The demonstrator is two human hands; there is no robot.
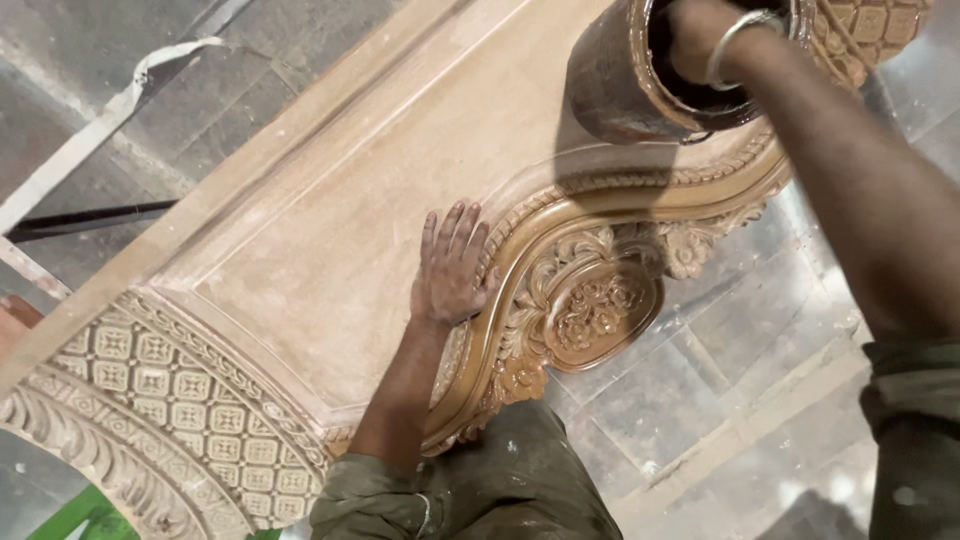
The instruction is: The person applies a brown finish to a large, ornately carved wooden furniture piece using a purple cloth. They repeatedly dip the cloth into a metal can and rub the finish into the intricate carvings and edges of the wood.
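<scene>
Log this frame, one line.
left hand: flat on carved panel | right hand: inside dark tin | tin: on panel

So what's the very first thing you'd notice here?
The big carved wooden panel fills the middle, with a flower medallion bulging from its lower edge. The left hand lies flat on the panel beside it. At the top, the right hand reaches into a dark brown can.
</scene>
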